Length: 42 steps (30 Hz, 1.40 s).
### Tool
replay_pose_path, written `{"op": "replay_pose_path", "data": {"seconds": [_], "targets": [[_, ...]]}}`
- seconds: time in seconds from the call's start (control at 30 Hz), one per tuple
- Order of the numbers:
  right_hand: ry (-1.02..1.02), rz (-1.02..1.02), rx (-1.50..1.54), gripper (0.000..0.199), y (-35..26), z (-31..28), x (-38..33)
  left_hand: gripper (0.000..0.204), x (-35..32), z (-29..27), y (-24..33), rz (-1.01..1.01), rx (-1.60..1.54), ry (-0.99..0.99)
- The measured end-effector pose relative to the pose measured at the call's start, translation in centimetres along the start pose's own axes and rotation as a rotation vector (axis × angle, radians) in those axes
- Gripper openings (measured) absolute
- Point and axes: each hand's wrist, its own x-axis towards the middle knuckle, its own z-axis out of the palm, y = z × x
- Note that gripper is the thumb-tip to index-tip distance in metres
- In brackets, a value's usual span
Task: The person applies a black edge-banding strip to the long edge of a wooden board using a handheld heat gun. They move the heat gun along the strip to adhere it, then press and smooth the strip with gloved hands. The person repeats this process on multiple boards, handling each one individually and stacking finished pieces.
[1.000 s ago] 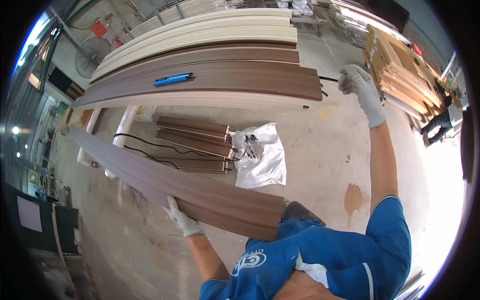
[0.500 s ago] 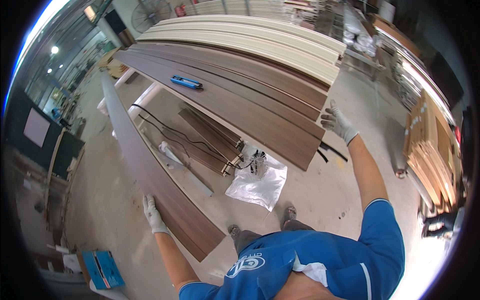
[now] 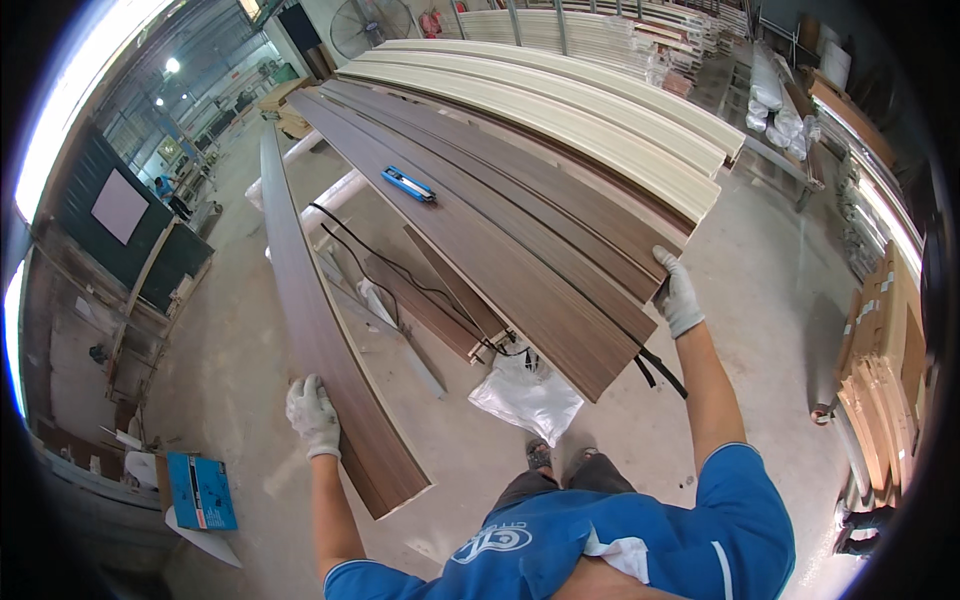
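My left hand point(image 3: 314, 416), in a whitish work glove, is closed round the outer edge of a long brown wood-grain panel point(image 3: 335, 370) near its near end. To the right, my right hand point(image 3: 678, 292), gloved too, grips the near end of one of the brown grooved panels point(image 3: 570, 215) lying side by side. Its fingers lie partly hidden under that end. A blue utility knife point(image 3: 409, 185) rests on the widest brown panel point(image 3: 480, 270) of this group. Black strips point(image 3: 662, 374) stick out beneath the panels' near end.
Cream profiles point(image 3: 560, 105) lie beyond the brown panels. Below, between the panels, are a silvery plastic bag point(image 3: 527, 398), shorter brown pieces point(image 3: 425, 305) and black cords point(image 3: 395, 268). A blue box point(image 3: 201, 490) stands at lower left, stacked boards point(image 3: 880, 390) at right. Far left, a person point(image 3: 170, 195) stands.
My right hand has gone from spread fingers beside the panel ends to gripping one. My left hand has shifted further onto its panel's edge, and the whole view has turned slightly.
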Motion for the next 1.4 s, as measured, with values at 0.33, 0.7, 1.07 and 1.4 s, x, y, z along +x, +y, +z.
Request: {"op": "replay_pose_path", "data": {"seconds": [0.33, 0.7, 1.07, 1.4], "targets": [[-0.098, 0.026, 0.002, 0.044, -1.0, -3.0, -2.6, 0.031, -9.0, -13.2, 15.0, 0.09, -0.701, -0.47], [0.077, 0.109, -0.046, 0.05, -11.9, -22.1, -20.8, 0.066, -22.8, -0.9, 46.3, -0.659, -2.122, -1.166], [0.293, 0.178, -0.489, 0.061, -22.8, -51.7, -50.6, 0.048, -12.3, 1.2, 57.7, -1.004, -2.387, -0.88], [-0.435, 0.382, -0.95, 0.061, -17.9, -41.1, -27.2, 0.06, -36.7, -7.9, 60.0, -1.219, -2.085, -1.742]]}}
